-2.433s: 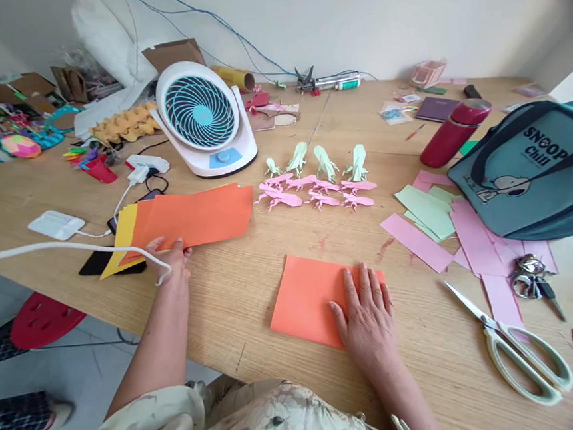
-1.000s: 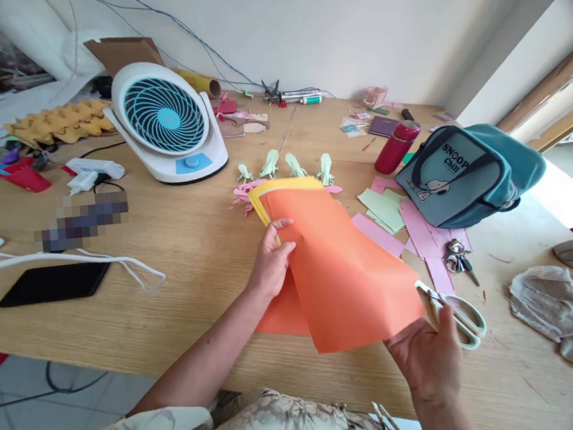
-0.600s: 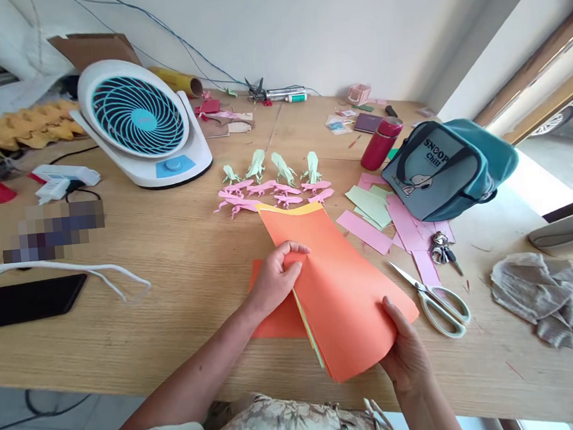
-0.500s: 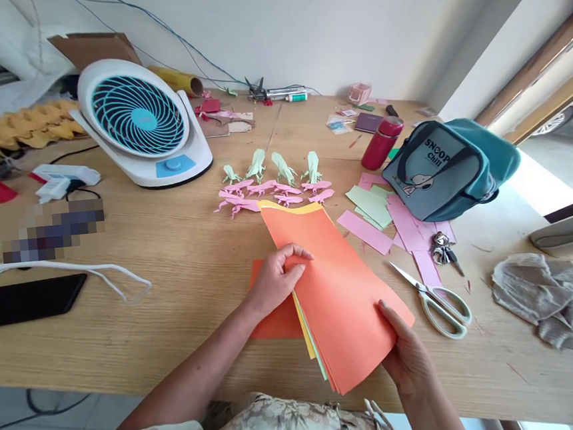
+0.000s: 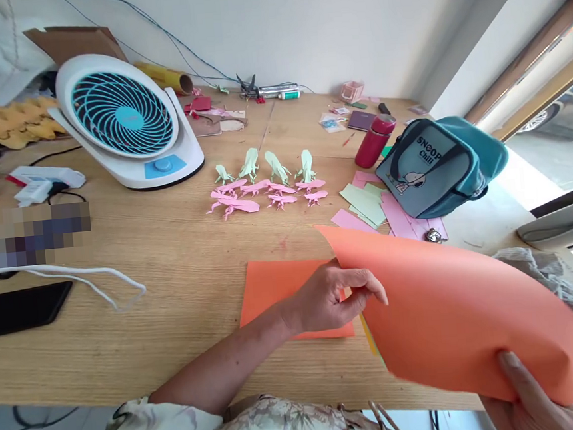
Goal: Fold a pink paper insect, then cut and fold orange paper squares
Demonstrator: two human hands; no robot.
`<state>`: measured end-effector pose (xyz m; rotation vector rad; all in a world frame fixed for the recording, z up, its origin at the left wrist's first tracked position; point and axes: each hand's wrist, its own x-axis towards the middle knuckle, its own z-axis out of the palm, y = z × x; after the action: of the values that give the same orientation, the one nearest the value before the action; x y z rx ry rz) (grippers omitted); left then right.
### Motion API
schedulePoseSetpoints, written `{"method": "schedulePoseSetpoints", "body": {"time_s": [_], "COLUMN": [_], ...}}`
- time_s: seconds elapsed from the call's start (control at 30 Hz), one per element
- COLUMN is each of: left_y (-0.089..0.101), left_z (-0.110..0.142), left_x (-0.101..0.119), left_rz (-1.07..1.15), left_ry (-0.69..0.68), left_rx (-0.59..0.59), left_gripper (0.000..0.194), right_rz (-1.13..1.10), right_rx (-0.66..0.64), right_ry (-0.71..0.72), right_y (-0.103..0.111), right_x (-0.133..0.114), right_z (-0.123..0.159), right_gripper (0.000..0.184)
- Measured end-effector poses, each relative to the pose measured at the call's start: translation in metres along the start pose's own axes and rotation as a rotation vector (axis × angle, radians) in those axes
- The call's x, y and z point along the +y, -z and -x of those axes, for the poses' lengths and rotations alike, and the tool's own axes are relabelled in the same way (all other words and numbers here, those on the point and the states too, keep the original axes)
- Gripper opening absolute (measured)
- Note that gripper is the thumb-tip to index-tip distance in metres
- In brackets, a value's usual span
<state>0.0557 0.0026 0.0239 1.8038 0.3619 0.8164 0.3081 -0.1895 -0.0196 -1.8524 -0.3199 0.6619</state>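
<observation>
My right hand (image 5: 530,388) grips the right end of a large orange paper sheet (image 5: 454,300), its thumb on top. The sheet is bowed, and edges of yellow and pale green paper (image 5: 371,336) show beneath its left side. My left hand (image 5: 341,295) is at the sheet's left edge, fingers curled and thumb close to the forefinger; its exact hold is partly hidden. Behind that hand, a smaller orange paper piece (image 5: 268,290) lies flat on the table. Beyond it stand several pink folded-paper insects (image 5: 238,204) and several pale green ones (image 5: 276,167).
A white and blue fan (image 5: 130,118) stands at the back left, with a black phone (image 5: 21,308) nearer. To the right are a red bottle (image 5: 375,140), a teal bag (image 5: 437,165), green paper pieces (image 5: 365,201) and a grey cloth (image 5: 553,278). The wooden table's front edge runs below my arms.
Both hands and the large orange sheet have moved right, and the sheet has swung and bowed over the scissors' place, hiding them. More of the flat orange piece now shows.
</observation>
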Motion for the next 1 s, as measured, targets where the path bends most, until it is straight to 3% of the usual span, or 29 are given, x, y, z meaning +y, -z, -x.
{"method": "schedulePoseSetpoints", "body": {"time_s": [0.17,0.27,0.47,0.73,0.9,1.0], "left_y": [0.000,0.007,0.010,0.007,0.008,0.009], "left_z": [0.018,0.032,0.045,0.055,0.056,0.057], "left_x": [-0.031,-0.041,-0.048,-0.059,-0.062,-0.063], "left_rz": [-0.221,-0.283,-0.321,-0.434,-0.460,-0.458], "left_ry": [0.216,0.278,0.257,0.188,0.196,0.188], "left_rx": [0.013,0.023,0.039,0.037,0.032,0.032], "left_gripper": [0.034,0.034,0.032,0.030,0.026,0.025], "right_rz": [-0.062,-0.146,-0.136,-0.051,-0.142,-0.110], "right_rx": [0.081,0.156,0.047,-0.011,0.131,0.121], "right_ry": [-0.238,-0.247,-0.175,-0.071,-0.055,-0.167], "right_y": [0.002,-0.001,-0.004,-0.008,-0.011,-0.006], "right_x": [0.011,0.018,0.018,0.005,0.004,0.007], "right_z": [-0.032,-0.051,-0.066,-0.040,-0.046,-0.058], "right_gripper": [0.066,0.067,0.069,0.061,0.068,0.067]}}
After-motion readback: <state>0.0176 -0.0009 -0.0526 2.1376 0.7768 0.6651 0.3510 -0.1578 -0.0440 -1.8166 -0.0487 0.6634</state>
